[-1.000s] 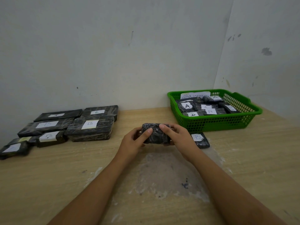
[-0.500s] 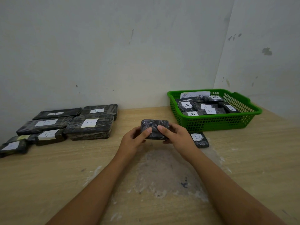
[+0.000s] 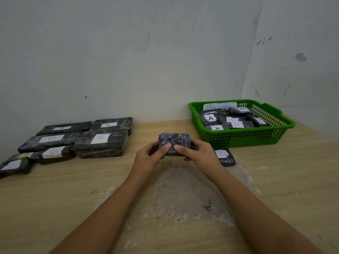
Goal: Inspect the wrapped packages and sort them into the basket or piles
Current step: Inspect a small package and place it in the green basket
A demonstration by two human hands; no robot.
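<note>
- The left hand and the right hand both grip one small black wrapped package, lifted above the middle of the table.
- Each thumb presses on the near face of that package, with the other fingers curled round its ends; no label shows on the side facing the camera.
- A green basket sits at the far right corner of the table, against the wall, with a paper sign reading "ABNormal" at its back edge.
- Inside the basket lie several black wrapped packages, most with white labels marked "A".
- A single package marked "B" lies flat on the table just in front of the basket, near the right hand's wrist.
- Along the far left edge of the table sits a pile of larger black packages, some stacked, with white labels; those I can read say "B" and one says "A".
- The middle of the table shows a worn, whitish patch.
</note>
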